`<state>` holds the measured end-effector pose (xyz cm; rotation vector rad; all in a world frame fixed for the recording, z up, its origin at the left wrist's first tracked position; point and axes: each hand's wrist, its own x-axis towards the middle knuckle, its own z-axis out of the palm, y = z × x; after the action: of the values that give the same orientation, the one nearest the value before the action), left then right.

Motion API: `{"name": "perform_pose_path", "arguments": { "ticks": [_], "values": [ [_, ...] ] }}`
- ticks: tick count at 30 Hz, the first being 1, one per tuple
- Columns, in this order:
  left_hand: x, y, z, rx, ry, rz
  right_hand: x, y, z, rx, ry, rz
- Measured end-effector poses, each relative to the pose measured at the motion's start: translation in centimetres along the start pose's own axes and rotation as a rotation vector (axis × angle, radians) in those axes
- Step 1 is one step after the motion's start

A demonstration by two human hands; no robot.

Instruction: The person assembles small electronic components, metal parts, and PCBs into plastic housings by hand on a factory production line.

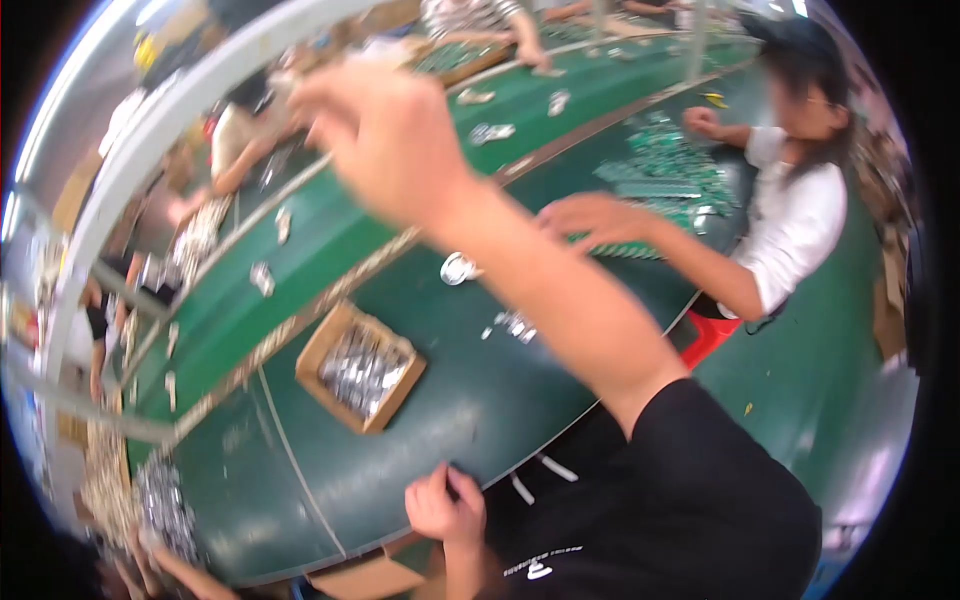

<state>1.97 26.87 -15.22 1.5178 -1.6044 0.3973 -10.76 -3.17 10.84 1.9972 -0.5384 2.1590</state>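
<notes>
Head view showed a cardboard box point(397, 397) of metal parts point(362, 372) on the green tabletop point(420, 430), close to its far edge, with green surface between box and near edge as room for moving. At that near edge, the left hand point(445, 507) had curled fingers; I could not tell whether it grasped anything. The right hand point(390, 140) was raised, overlapping the conveyor belt point(330, 237) past the far edge, too blurred to tell its grip. Right of the box lay small metal pieces point(518, 326).
</notes>
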Motion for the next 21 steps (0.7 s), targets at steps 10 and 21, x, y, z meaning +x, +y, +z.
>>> {"name": "perform_pose_path", "arguments": {
  "ticks": [10, 21],
  "values": [
    [0.3, -0.2, -0.1, -0.014, -0.028, -0.042, -3.7, 11.1, 1.9, -0.401, -0.600, 0.302],
    [4.5, -1.4, -2.4, -0.347, 0.013, -0.651, -14.2, 7.5, -13.1, -0.173, -0.829, 0.749]
  ]
}}
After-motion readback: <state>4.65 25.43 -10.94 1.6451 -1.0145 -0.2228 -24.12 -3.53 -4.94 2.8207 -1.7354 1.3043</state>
